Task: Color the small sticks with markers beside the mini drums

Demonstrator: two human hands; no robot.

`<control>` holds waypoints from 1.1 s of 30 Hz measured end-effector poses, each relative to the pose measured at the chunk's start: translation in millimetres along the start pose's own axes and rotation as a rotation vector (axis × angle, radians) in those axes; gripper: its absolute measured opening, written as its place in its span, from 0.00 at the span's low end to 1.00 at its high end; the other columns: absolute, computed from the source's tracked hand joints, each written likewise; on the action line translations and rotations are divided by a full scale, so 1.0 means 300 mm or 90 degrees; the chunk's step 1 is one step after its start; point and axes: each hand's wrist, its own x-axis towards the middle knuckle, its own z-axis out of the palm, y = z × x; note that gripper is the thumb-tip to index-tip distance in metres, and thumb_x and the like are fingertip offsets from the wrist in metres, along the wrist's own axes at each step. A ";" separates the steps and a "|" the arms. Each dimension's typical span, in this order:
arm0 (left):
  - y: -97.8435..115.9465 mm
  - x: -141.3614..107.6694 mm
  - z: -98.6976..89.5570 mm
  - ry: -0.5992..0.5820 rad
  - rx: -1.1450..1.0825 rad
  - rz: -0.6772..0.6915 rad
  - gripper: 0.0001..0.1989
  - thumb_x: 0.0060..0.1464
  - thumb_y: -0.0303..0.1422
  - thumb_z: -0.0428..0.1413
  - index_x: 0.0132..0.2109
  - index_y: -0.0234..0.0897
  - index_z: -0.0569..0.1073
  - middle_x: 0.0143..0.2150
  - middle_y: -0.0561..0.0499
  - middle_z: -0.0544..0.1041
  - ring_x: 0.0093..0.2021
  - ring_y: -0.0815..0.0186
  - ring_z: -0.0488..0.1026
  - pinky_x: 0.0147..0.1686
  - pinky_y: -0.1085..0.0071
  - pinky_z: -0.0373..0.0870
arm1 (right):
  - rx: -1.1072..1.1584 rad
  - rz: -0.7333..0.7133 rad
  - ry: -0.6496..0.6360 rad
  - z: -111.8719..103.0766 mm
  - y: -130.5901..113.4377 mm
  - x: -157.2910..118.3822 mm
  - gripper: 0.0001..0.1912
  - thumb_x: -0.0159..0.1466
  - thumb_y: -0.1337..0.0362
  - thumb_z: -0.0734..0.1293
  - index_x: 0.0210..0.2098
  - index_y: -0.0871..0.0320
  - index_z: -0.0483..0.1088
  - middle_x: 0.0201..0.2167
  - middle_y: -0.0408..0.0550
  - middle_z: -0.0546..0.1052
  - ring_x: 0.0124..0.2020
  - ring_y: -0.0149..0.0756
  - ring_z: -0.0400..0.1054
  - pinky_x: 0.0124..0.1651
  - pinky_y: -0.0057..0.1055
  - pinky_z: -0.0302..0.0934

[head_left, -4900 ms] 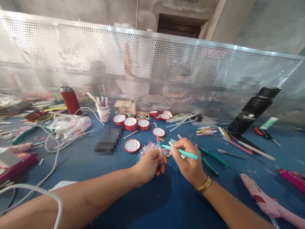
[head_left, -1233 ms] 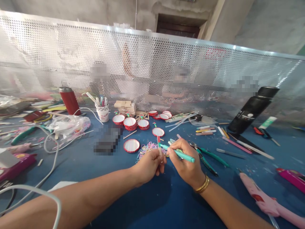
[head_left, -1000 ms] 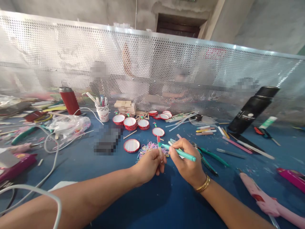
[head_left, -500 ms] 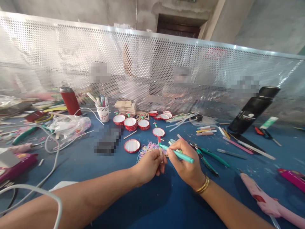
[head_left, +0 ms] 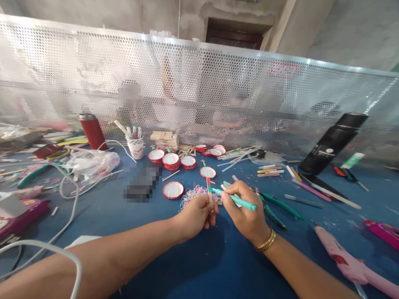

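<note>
From afar I'm seeing the flat red-and-green wooden stick (head_left: pixel 209 189) left of the slim teal marker (head_left: pixel 241 202), before the multicoloured heap of thin loops (head_left: pixel 193 194); behind, several round red-rimmed white lids (head_left: pixel 171 159) are lying between the red cylindrical flask (head_left: pixel 93 132), left, and the black cylindrical bottle (head_left: pixel 332 145), right.

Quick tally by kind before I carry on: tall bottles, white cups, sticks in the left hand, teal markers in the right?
Tall bottles, namely red bottle and black bottle: 2
White cup: 1
Stick in left hand: 1
Teal marker in right hand: 1
Total: 5
</note>
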 end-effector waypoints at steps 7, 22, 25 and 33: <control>0.001 0.000 0.001 -0.005 0.002 0.007 0.12 0.60 0.39 0.44 0.32 0.37 0.64 0.20 0.57 0.65 0.17 0.75 0.58 0.20 0.77 0.53 | 0.017 -0.013 -0.040 -0.005 -0.011 0.000 0.04 0.62 0.65 0.63 0.30 0.55 0.66 0.27 0.43 0.71 0.31 0.35 0.66 0.38 0.34 0.61; 0.003 0.000 0.004 -0.010 -0.009 -0.005 0.12 0.59 0.38 0.45 0.33 0.36 0.65 0.21 0.55 0.67 0.19 0.74 0.62 0.21 0.76 0.56 | 0.044 0.005 -0.024 -0.017 -0.017 -0.003 0.03 0.61 0.67 0.63 0.29 0.56 0.64 0.25 0.42 0.69 0.28 0.33 0.64 0.34 0.32 0.60; 0.007 -0.002 0.006 -0.011 -0.007 -0.010 0.11 0.59 0.36 0.45 0.32 0.36 0.64 0.21 0.55 0.67 0.19 0.74 0.62 0.21 0.76 0.57 | 0.047 -0.001 -0.028 -0.014 -0.016 -0.003 0.04 0.61 0.67 0.63 0.29 0.56 0.64 0.25 0.43 0.69 0.29 0.34 0.64 0.35 0.33 0.60; 0.011 -0.002 0.004 -0.002 0.011 -0.022 0.11 0.60 0.35 0.43 0.32 0.36 0.64 0.21 0.55 0.69 0.19 0.75 0.62 0.21 0.77 0.56 | 0.017 0.003 -0.026 -0.012 -0.009 0.001 0.05 0.61 0.66 0.63 0.28 0.56 0.64 0.25 0.43 0.68 0.29 0.34 0.64 0.35 0.33 0.60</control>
